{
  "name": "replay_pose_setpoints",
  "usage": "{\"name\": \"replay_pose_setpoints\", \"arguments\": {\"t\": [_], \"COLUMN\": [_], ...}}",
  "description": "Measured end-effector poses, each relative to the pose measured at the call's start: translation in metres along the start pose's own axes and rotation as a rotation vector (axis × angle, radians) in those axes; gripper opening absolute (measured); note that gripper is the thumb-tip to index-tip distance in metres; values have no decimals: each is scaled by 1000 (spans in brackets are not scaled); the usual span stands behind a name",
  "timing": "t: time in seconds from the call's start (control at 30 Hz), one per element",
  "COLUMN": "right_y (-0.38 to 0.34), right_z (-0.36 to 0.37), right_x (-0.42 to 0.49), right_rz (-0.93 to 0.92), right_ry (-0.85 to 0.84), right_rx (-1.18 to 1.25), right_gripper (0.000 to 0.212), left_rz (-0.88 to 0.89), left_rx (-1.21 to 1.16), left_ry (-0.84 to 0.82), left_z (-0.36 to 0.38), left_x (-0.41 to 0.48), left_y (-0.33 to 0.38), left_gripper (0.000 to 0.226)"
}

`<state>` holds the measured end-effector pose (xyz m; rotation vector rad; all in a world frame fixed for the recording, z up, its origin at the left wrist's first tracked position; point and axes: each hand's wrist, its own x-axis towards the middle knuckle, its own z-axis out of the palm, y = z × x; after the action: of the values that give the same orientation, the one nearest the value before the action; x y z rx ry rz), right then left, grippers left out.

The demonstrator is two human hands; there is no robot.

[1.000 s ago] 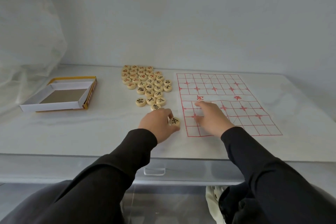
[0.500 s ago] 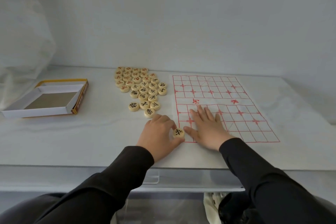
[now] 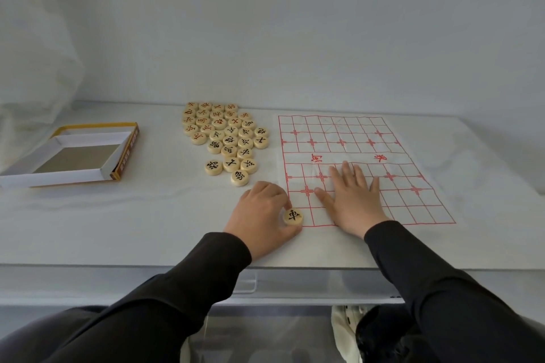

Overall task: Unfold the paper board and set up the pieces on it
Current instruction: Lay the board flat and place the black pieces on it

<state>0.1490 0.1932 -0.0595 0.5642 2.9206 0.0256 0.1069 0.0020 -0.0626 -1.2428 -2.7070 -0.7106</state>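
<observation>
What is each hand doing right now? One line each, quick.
Left hand: pinches a round piece at the paper board's near left corner.
Right hand: open, fingers spread flat on the paper board.

The head-worn camera is looking forward and down, from close above the white tabletop (image 3: 118, 224), at the red-gridded paper board (image 3: 339, 132).

1. Paper board (image 3: 413, 156): one, with a red grid.
2. Red characters in the middle band of the board: two.
3. Group of pieces (image 3: 230, 140): thirty-one round pieces by my count. The far ones sit very tight, so I may be wrong by one.
4. Single piece (image 3: 293, 216) apart from the group: one, with a black character.
5. Box tray (image 3: 53, 179): one.
6. Hands: two, the left hand (image 3: 262, 215) and the right hand (image 3: 354, 200).
7. Dark sleeves (image 3: 191, 274): two.
</observation>
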Motion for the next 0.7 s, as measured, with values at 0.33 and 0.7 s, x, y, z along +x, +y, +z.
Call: {"name": "replay_pose_setpoints", "arguments": {"t": [0.33,0.7], "right_y": [-2,-12], "right_z": [-5,4], "right_x": [1,-3], "right_rz": [-48,-157], "right_ry": [39,4], "right_rx": [37,5], "right_gripper": [68,71], "left_rz": [21,50], "left_rx": [-34,-36], "left_ry": [-27,-27], "left_z": [0,0], "left_x": [0,0], "left_y": [-2,-1], "left_gripper": [37,34]}}
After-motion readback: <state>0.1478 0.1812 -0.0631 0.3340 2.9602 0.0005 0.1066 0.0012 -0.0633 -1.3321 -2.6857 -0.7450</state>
